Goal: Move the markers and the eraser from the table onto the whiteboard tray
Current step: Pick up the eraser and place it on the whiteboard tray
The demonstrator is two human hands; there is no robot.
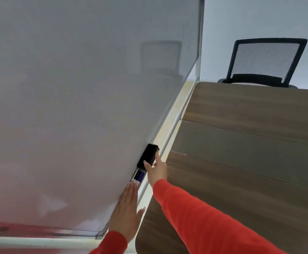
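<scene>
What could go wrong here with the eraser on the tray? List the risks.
1. The eraser looks wider than the narrow tray and sits at its outer edge; when the right hand lets go, it might tip off toward the floor.
2. The marker lies right behind the eraser, so sliding the eraser back could knock it along or off.
3. The left hand lies flat along the tray; pressing there might jolt the whiteboard.
</scene>
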